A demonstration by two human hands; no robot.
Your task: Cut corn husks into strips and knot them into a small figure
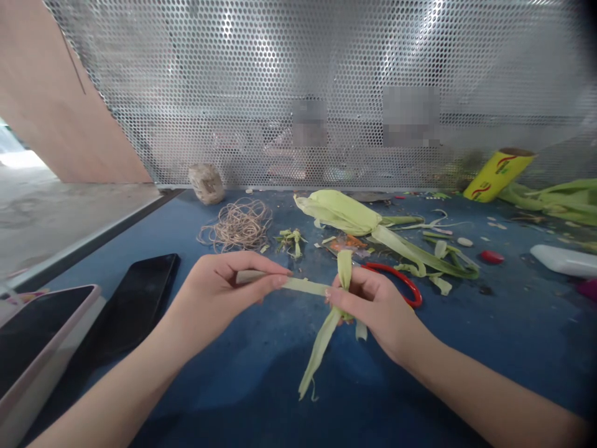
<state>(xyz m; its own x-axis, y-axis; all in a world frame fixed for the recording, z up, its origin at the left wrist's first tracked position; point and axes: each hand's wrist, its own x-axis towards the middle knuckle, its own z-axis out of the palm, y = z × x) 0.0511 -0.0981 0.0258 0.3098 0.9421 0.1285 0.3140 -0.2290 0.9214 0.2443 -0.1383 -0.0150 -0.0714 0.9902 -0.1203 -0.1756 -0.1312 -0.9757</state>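
Observation:
My left hand (228,283) pinches one end of a pale green leaf strip (303,286) between thumb and fingers. My right hand (368,305) is closed on the other end, where a second strip crosses it; one end sticks up above the fingers and a long tail (319,348) hangs down toward the blue table (489,336). Both hands hover just above the table. Red-handled scissors (401,279) lie right behind my right hand.
A bundle of whole green leaves (345,214) and trimmed scraps lie behind the hands. A coil of twine (237,227) and a twine ball (206,183) sit at back left. Two dark phones (135,292) lie at left. A yellow roll (499,173) leans on the perforated metal screen.

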